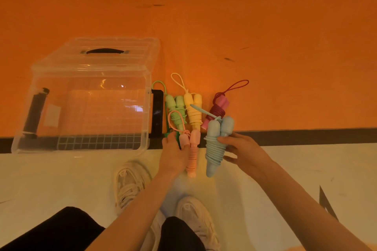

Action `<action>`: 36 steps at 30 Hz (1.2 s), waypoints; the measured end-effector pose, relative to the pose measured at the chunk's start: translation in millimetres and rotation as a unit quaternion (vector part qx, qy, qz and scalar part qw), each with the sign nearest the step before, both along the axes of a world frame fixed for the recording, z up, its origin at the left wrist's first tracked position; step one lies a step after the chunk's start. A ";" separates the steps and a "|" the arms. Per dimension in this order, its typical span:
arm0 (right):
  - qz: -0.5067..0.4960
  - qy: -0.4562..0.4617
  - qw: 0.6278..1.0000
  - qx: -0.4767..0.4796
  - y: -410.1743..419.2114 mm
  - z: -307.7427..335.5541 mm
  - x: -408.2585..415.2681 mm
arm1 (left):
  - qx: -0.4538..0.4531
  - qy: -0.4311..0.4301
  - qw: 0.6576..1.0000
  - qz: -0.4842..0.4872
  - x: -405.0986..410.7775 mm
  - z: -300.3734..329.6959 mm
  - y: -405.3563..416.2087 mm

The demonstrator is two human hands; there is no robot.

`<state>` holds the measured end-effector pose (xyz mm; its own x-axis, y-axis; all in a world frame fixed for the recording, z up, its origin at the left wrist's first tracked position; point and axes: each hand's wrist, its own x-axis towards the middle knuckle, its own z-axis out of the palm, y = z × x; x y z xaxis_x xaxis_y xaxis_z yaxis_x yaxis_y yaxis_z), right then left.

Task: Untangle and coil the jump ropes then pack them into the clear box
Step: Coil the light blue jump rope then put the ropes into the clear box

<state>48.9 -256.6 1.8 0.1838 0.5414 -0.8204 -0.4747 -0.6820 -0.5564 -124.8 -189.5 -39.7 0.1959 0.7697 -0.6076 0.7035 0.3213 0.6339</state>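
Observation:
Several coiled jump ropes lie side by side on the floor right of the clear box (85, 96): a green one (177, 113), a yellow one (192, 111) and a dark red one with pink handles (218, 109). My left hand (173, 154) holds a coiled pink rope (192, 153) by its side. My right hand (242, 152) grips a coiled light blue rope (216, 144) around its wound cord. The box stands open, with its lid (100, 53) leaning behind it.
The floor is orange at the back, with a black stripe (306, 135) and a pale zone near me. My white sneakers (130, 183) and dark trouser legs (61, 228) fill the bottom. Black latches (157, 112) hang on the box's sides.

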 end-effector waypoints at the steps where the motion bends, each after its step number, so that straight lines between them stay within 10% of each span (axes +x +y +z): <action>1: -0.002 0.006 1.000 -0.001 0.2 -2.6 -0.6 | -0.004 0.021 1.000 -0.006 2.3 -3.9 2.6; 12: -0.018 0.025 0.999 -0.021 1.2 -17.0 -4.5 | 0.058 0.219 0.970 -0.086 23.8 -23.2 11.3; 36: 0.061 0.017 0.992 0.105 45.1 75.7 -20.3 | 0.037 0.043 0.980 -0.191 -42.3 137.9 101.8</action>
